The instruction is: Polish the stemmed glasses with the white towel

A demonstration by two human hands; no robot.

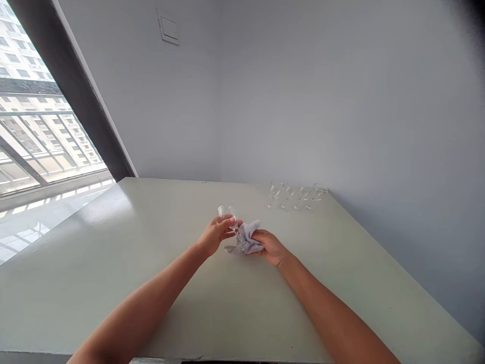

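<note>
My left hand (219,233) is closed around the bowl of a clear stemmed glass (233,215), which tilts with its rim up and to the left. A second clear glass rim (221,210) shows just above my left fingers; whether it is held or stands behind them I cannot tell. In my right hand (271,246) a pale grey cloth (250,240) is bunched up and pressed about the lower end of the stemmed glass, hiding its foot. Both hands are close together over the middle of the table.
Several clear stemmed glasses (290,193) stand in a group at the table's far right corner, near the wall (341,116). The pale table (159,222) reaches the wall at the back. A window (41,116) is on the left, and a light switch (168,28) is on the wall.
</note>
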